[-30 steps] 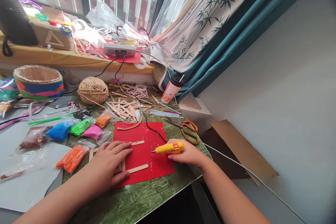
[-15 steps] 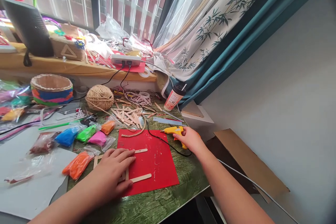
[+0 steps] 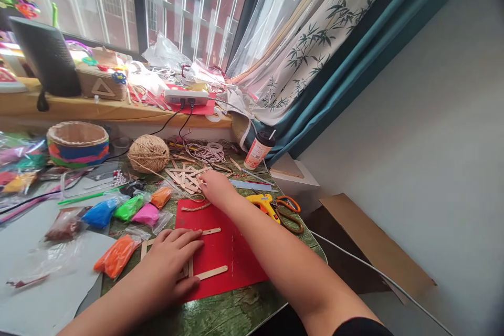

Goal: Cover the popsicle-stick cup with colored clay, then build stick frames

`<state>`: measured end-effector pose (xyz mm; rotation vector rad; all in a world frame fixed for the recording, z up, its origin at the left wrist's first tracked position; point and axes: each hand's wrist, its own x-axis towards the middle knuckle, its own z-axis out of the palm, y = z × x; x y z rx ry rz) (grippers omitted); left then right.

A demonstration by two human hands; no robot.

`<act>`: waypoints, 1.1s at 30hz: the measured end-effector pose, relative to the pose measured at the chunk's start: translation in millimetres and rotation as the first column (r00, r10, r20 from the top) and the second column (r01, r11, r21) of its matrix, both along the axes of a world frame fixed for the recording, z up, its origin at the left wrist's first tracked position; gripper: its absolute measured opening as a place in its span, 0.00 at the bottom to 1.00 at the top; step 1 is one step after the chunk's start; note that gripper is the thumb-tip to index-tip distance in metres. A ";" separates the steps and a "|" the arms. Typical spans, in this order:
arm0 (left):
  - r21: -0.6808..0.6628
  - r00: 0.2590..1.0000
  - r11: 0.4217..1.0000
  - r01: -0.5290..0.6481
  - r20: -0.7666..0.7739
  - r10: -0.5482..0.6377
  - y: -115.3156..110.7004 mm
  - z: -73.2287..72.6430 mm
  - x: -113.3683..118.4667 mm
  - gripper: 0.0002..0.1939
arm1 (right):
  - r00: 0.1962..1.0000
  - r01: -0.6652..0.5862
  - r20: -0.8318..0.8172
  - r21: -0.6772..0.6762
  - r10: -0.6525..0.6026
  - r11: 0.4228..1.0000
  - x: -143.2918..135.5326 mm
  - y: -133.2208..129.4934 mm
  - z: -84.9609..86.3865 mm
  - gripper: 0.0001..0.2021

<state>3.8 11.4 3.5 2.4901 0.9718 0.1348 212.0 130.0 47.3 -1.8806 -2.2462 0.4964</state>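
Note:
My left hand point(image 3: 175, 257) lies flat with its fingers spread over a frame of wooden craft sticks point(image 3: 212, 273) on a red sheet point(image 3: 220, 252). Most of that frame is hidden under the hand. At the pile of loose craft sticks point(image 3: 184, 176), my right hand point(image 3: 212, 186) has its fingers curled together, the tips among the sticks; what they pinch, if anything, is hidden. A yellow glue gun point(image 3: 263, 205) rests on the table under my right forearm's far side, beside orange-handled scissors point(image 3: 290, 212). A piece of twine point(image 3: 197, 207) lies on the sheet.
Bags of coloured clay point(image 3: 118, 256) lie left of the sheet. Behind them are a twine ball point(image 3: 148, 154) and a painted round basket point(image 3: 77, 144). A lidded cup point(image 3: 259, 151) stands at the back right, near a ruler point(image 3: 252, 185). A power strip point(image 3: 186, 97) sits on the sill.
My right hand has let go of the glue gun, leaving it on the table, and moved left and away to the stick pile. The scissors have come into sight. My left hand keeps its place.

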 end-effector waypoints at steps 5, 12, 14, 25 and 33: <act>0.034 1.000 0.999 0.002 0.014 -0.002 -1.0 -0.1 -1.5 0.31 | 0.999 0.040 -0.007 -0.086 -0.041 0.996 -28.5 41.1 -4.9 0.18; -0.007 0.999 1.000 0.017 -0.051 -0.018 -1.2 11.3 1.2 0.32 | 0.968 0.119 -0.201 -0.154 -0.149 0.981 -24.6 38.1 5.8 0.13; 0.015 1.000 1.000 0.016 -0.018 -0.016 -1.9 7.3 0.8 0.32 | 0.943 0.133 -0.288 -0.133 -0.167 0.982 -10.6 14.7 8.4 0.10; -0.031 0.994 0.994 0.106 0.028 -0.105 5.0 13.8 -9.9 0.31 | 0.769 0.246 -0.529 -0.274 -0.359 0.930 90.6 -197.9 -38.4 0.29; 0.047 0.989 0.989 0.140 0.034 -0.142 12.5 -4.6 -21.6 0.30 | 0.931 -0.039 -0.362 -0.242 -0.052 0.970 98.3 -206.5 -7.7 0.42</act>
